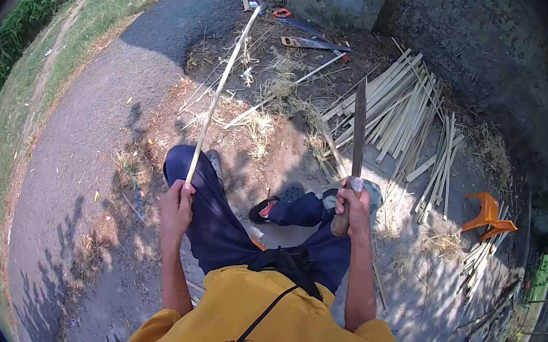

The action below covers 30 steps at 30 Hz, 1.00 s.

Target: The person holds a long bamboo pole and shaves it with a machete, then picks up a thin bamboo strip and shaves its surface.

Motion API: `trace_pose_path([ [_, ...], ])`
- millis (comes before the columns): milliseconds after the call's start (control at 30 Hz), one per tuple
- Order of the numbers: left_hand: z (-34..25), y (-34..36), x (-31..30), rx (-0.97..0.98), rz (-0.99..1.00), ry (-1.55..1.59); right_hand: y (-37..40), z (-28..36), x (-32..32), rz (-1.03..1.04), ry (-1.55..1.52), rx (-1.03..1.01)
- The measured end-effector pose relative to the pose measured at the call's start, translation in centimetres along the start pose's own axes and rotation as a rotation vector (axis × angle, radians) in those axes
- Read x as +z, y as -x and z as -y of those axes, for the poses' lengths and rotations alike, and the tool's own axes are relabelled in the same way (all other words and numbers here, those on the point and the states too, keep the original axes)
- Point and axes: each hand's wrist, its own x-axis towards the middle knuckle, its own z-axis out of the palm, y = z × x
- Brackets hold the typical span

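My left hand (177,208) is closed around the lower end of a long pale bamboo strip (221,86), which slants up and away past my left knee. In my right hand (355,208) is the wooden handle of a long knife (360,123), its dark blade pointing up. The knife stands over my right leg, apart from the strip. A patterned cloth (373,195) lies on my right knee, partly hidden behind the hand.
A large pile of split bamboo strips (397,111) fans out ahead on the right, near a concrete wall (480,53). Two handsaws (310,43) lie beyond the shavings (284,90). An orange plastic stool (486,212) is at right. A paved path (89,114) runs along the left.
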Motion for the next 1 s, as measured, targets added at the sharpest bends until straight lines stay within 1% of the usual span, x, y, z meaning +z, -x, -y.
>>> trace_pose_path([
  [67,0.5,-0.2,0.3,0.105,-0.026,-0.154,0.0,0.1,0.2,-0.014,0.038,0.012],
  [167,1.2,-0.3,0.4,0.080,-0.042,-0.111,-0.1,-0.3,0.0,0.000,-0.010,0.019],
  [267,0.4,0.0,0.0,0.067,-0.025,-0.116,0.2,-0.3,0.3,-0.032,0.002,0.026],
  [367,0.4,0.1,0.0,0.052,-0.029,-0.106,0.5,-0.2,0.0,-0.009,-0.015,0.011],
  [500,0.8,0.0,0.1,0.072,-0.020,-0.094,0.7,-0.6,-0.7,-0.018,-0.045,-0.003],
  [700,2.1,-0.9,0.7,0.174,-0.023,-0.166,1.9,0.5,-1.3,-0.043,-0.057,-0.016],
  [767,2.9,-1.2,0.7,0.236,-0.057,-0.226,2.4,0.6,-1.5,-0.016,-0.061,-0.042],
  [800,2.3,-1.0,0.5,0.252,-0.058,-0.219,2.8,0.8,-1.4,-0.015,-0.062,-0.059],
  [867,0.7,-1.0,0.7,0.095,-0.015,-0.208,2.7,1.8,-1.3,-0.042,-0.036,-0.050],
  [933,0.7,-1.4,1.4,0.090,-0.011,-0.153,2.9,2.7,-1.1,-0.060,-0.020,-0.065],
  [1000,1.1,-1.0,1.5,0.294,-0.091,-0.267,3.0,2.6,-1.3,-0.054,-0.004,-0.079],
])
